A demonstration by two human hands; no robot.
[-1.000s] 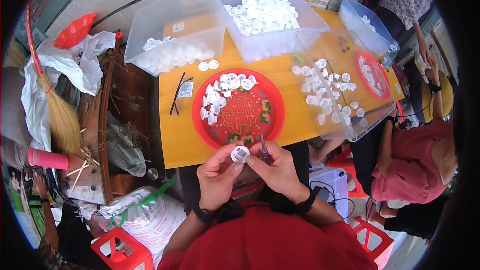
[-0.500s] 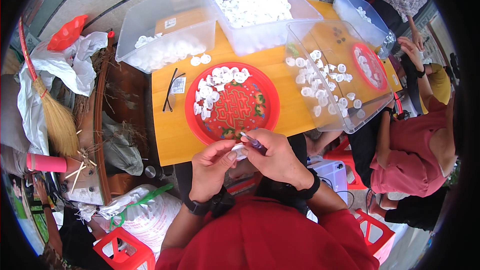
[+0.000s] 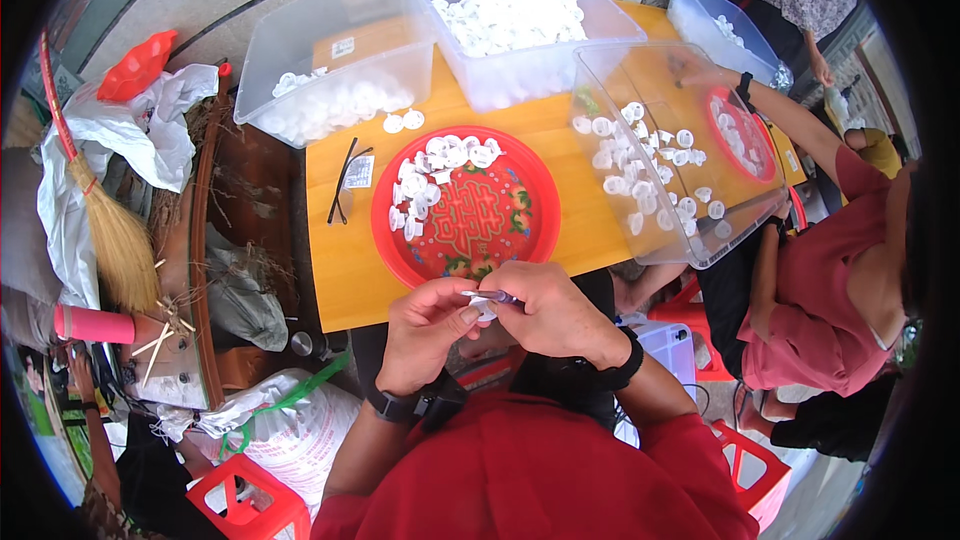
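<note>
Yellow wood makes up the table (image 3: 350,295), which carries several plastic containers. Along its far side stand two big clear bins: the middle bin (image 3: 540,72) is heaped to about its rim with small white pieces, while the left bin (image 3: 300,15) has only a low layer across its bottom. Farther right, a clear box-like cover (image 3: 705,255) juts past the table's near edge; scattered white pieces show through it, though whether they lie in it or under it I cannot tell. At the far right corner a bluish bin (image 3: 730,62) has a few white pieces inside. Near the middle sits a round red tray (image 3: 500,230), its white pieces gathered along the far and left part of its patterned floor. A smaller red tray (image 3: 768,166) on the right, also holding white pieces, shows through the clear plastic. Just on the near side of the round tray, the two hands meet. The right hand (image 3: 562,312) is closed narrowly around a slim, purple-handled tool (image 3: 503,297), which points left across the work. The left hand (image 3: 425,328) pinches one white piece (image 3: 484,309) between thumb and fingers, right beneath the tool's tip; fingers partly hide it.
</note>
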